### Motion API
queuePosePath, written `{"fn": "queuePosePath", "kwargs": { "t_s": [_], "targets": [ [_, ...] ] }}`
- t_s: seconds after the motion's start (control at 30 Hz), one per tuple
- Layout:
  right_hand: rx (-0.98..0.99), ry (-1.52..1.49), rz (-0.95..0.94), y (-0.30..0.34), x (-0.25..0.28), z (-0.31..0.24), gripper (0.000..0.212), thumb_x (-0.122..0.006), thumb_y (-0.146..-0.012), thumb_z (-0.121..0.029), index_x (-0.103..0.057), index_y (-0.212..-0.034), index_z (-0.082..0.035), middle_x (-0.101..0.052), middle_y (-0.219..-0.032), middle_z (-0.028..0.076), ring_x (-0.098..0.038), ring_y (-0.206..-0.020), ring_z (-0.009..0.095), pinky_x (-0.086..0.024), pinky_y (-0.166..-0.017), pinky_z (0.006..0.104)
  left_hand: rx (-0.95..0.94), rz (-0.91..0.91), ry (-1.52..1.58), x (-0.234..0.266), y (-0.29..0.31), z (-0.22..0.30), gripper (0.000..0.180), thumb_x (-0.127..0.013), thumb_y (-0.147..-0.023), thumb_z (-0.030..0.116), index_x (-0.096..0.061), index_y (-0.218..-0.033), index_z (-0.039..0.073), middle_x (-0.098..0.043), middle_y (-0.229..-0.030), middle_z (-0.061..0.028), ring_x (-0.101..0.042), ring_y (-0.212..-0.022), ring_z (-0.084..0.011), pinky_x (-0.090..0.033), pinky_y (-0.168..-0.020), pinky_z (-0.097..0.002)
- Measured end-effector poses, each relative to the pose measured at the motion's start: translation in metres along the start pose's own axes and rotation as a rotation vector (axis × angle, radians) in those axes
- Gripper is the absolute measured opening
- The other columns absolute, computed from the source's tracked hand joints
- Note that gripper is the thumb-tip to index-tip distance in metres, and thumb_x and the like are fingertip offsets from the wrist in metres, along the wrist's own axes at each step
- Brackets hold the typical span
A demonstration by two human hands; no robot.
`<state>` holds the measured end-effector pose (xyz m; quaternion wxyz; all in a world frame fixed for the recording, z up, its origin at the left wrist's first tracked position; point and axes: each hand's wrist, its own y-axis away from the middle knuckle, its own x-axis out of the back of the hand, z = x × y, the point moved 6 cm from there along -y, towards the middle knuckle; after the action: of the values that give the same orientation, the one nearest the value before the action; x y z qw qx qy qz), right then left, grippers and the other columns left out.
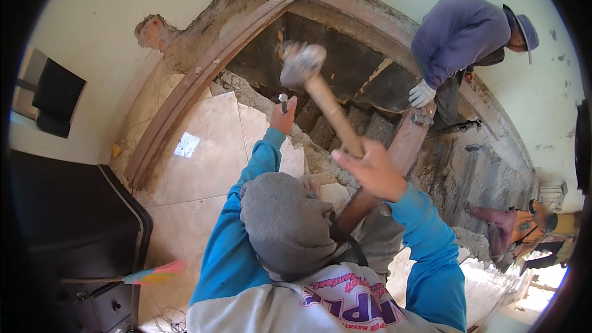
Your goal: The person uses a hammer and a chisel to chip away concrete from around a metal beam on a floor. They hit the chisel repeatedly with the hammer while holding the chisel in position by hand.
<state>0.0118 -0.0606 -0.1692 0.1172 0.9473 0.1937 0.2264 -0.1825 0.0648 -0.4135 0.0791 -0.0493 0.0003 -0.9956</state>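
Note:
Neither of my own hands is in view. Close in front, seen from behind, a co-worker [283, 228] in a grey hood and blue sleeves bends over a broken floor edge. That person's right hand [373, 172] grips a hammer [333, 111], raised and smeared by motion. The co-worker's left hand [283, 120] holds a chisel [283, 101] upright at the edge of the tiles. Beyond it lies an opening [246, 61] with dark panels and broken concrete [351, 123]. A beam [404, 142] runs from the co-worker toward the far right.
At the far right another person [462, 43] bends down, one white-gloved hand [422, 94] at the beam's end. Someone in an orange top [521, 228] is lower right. A long beam [203, 80] borders the tiled floor [203, 160]. Black furniture [61, 209] and a colourful broom [154, 272] are left.

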Motion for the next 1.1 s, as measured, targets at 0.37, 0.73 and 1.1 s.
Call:
{"fn": "queuePosePath", "kwargs": {
  "t_s": [0.37, 0.73, 1.1],
  "targets": [
    [0.348, 0.123, 0.283, -0.022, 0.002, -0.021, 0.024, -0.059, -0.089, -0.026, -0.057, -0.091, -0.002, -0.054, -0.063, 0.003, -0.052, -0.058, 0.010, -0.040, -0.052, 0.0264, -0.118, 0.009, 0.019, -0.002, -0.005, 0.013, 0.049, -0.054, -0.091, 0.041, -0.049, -0.064, 0.001, -0.041, -0.054, -0.0029, -0.036, -0.056, -0.0117, -0.033, -0.051, -0.0356],
    [0.492, -0.356, 0.353, 0.030, 0.063, -0.150, 0.025, -0.062, -0.089, -0.028, -0.054, -0.078, -0.007, -0.047, -0.056, -0.004, -0.043, -0.048, 0.003, -0.033, -0.043, 0.0209, -0.075, 0.000, 0.011, 0.008, 0.001, -0.001, 0.048, -0.052, -0.092, 0.040, -0.048, -0.064, 0.001, -0.038, -0.055, -0.0010, -0.035, -0.057, -0.0103, -0.032, -0.051, -0.0345],
    [0.146, 0.060, 0.112, -0.014, -0.003, -0.007, 0.034, -0.068, -0.082, -0.036, -0.061, -0.079, -0.003, -0.054, -0.064, 0.001, -0.048, -0.060, 0.009, -0.041, -0.055, 0.0296, -0.106, -0.004, 0.001, 0.002, -0.013, 0.016, 0.048, -0.050, -0.092, 0.044, -0.052, -0.069, 0.002, -0.039, -0.056, -0.0009, -0.036, -0.057, -0.0120, -0.032, -0.052, -0.0355]
  ]
}}
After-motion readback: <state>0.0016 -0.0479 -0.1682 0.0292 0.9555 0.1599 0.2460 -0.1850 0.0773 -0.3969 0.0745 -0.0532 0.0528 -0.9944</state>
